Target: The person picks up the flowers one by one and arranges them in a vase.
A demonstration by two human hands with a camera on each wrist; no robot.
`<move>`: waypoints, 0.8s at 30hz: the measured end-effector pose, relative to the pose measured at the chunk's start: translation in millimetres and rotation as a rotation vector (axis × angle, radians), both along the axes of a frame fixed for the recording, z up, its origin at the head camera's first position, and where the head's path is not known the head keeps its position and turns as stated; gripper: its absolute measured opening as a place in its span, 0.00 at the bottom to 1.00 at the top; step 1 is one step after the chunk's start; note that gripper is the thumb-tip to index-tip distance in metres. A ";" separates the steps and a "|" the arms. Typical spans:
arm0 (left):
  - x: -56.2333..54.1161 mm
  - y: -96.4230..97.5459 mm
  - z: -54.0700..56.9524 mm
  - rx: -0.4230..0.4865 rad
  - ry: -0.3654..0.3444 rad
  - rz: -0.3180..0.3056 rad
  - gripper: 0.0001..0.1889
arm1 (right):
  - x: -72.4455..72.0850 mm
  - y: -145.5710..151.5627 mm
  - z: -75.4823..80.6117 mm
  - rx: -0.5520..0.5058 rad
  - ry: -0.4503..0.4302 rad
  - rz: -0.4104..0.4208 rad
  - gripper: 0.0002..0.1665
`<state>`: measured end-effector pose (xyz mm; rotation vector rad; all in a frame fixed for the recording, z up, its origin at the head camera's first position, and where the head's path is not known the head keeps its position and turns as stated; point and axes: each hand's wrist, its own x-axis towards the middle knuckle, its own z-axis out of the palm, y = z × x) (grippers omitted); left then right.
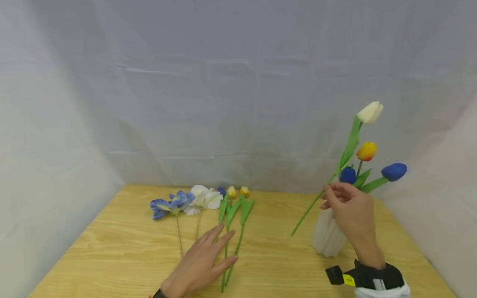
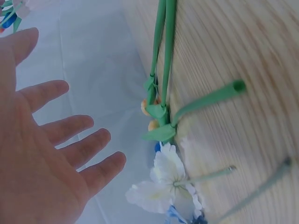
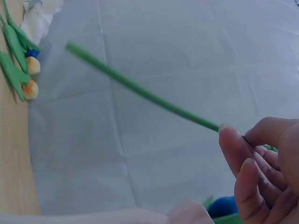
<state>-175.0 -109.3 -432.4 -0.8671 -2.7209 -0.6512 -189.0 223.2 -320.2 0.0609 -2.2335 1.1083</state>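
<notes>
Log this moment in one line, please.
right grip: pinches white tulip | left grip: holds nothing | vase: blue tulips, yellow-orange tulip | table: other flowers lying

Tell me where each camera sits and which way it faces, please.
Head: on the person's head, facing forward and down at the table; shows the left fingers, right fingers and a white sleeve.
Left wrist: on that wrist, facing past the left palm and fingers toward a white flower.
Right wrist: on that wrist, facing past the right fingers at the tulip stem they pinch.
Shared: head and right wrist both show that stem.
</notes>
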 end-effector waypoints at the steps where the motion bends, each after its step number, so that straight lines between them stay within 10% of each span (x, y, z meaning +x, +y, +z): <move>1: -1.0 1.3 0.0 0.005 -0.004 -0.007 0.32 | 0.6 2.7 2.0 0.000 0.004 -0.009 0.13; 24: -12.5 43.9 1.6 0.012 -0.031 -0.142 0.29 | 17.3 46.8 24.8 -0.083 0.192 -0.123 0.09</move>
